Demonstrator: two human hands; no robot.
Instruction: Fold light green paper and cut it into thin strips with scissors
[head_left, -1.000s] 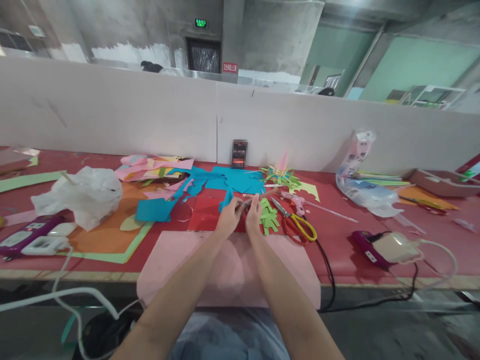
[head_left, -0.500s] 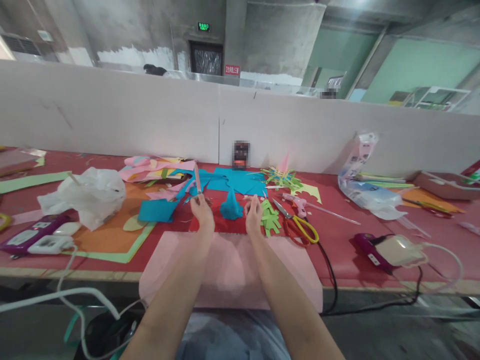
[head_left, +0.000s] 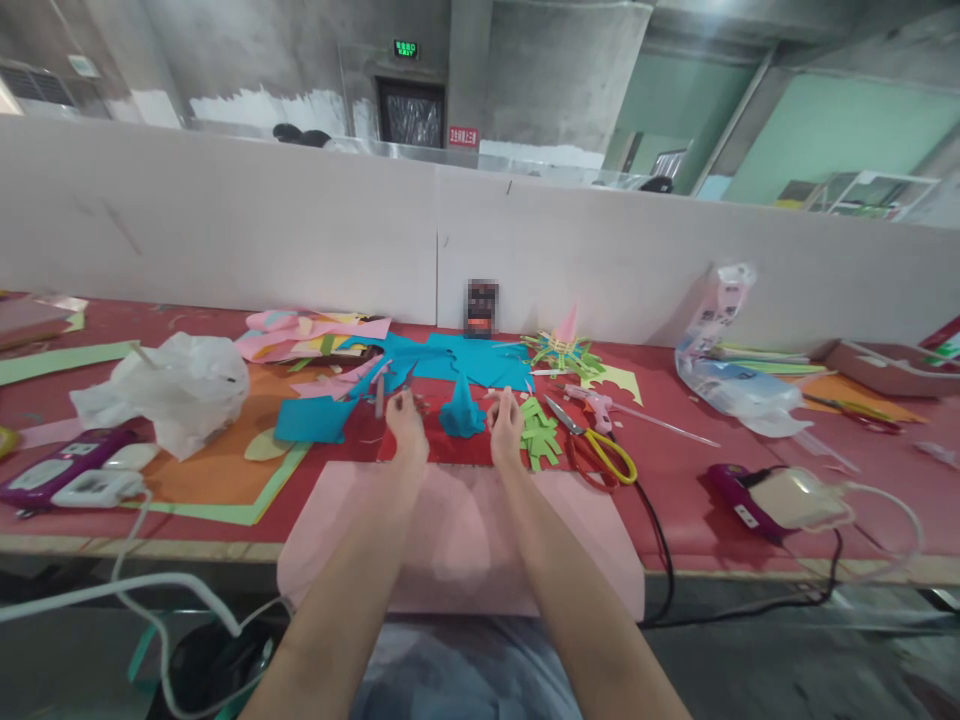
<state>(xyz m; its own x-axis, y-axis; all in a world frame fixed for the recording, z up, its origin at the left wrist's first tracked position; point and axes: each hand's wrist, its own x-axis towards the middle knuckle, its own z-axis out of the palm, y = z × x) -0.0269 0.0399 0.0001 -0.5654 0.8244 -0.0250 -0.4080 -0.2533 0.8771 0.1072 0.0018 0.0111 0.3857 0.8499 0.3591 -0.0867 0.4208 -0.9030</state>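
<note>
A blue paper cone shape (head_left: 462, 408), its tip pointing up, stands on a red sheet (head_left: 457, 452) between my two hands. My left hand (head_left: 406, 425) is to its left with the fingers curled together; whatever they pinch is too small to make out. Just beyond those fingers lies a short pale strip (head_left: 379, 396). On the cone's other side, close to it, my right hand (head_left: 507, 425) has thumb and fingertips pressed together, and what is in them is hidden. Fringed green paper pieces (head_left: 540, 435) lie right beside the right hand.
Scissors (head_left: 592, 440) and a pink glue gun (head_left: 592, 405) lie on the right. Behind are blue sheets (head_left: 480, 362) and a pink-tipped paper piece (head_left: 562, 345). Left are a crumpled white bag (head_left: 180, 385) and a purple power strip (head_left: 67, 465). A white partition (head_left: 300, 230) closes the back.
The pale pink strip that stood upright in my left fingers has left them; a short strip now lies beyond that hand. My right hand and the blue cone have hardly moved.
</note>
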